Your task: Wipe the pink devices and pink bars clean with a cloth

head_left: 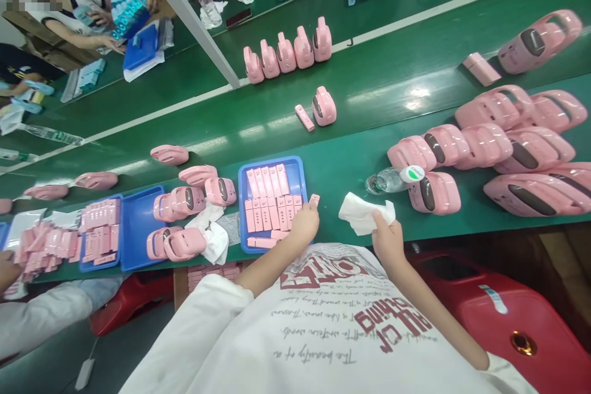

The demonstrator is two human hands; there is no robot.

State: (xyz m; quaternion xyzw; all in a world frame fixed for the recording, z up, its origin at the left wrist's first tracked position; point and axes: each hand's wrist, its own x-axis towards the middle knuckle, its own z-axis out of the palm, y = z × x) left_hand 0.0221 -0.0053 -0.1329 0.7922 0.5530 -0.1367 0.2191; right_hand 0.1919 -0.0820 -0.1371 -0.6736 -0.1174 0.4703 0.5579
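Note:
My left hand (305, 221) is closed round a small pink rectangular piece (314, 199), whose end sticks out above the fingers. It is at the right rim of a blue tray (302, 175), where similar pink pieces (268, 181) lie in rows. Pinched in my right hand (388, 237) is a white cloth or tissue (362, 212), spread out to the left of the fingers. Just beyond that hand lies a clear plastic bottle (385, 181) with a white and green cap, beside several pink plastic housings (434, 192) with dark windows.
Behind the bench runs a green belt (392, 92) carrying pink housings (286, 52). More housings and a second blue tray (138, 221) stand left, near crumpled white cloths (215, 240). Co-workers (87, 6) handle light blue parts across the line. A red stool (503, 314) is at right.

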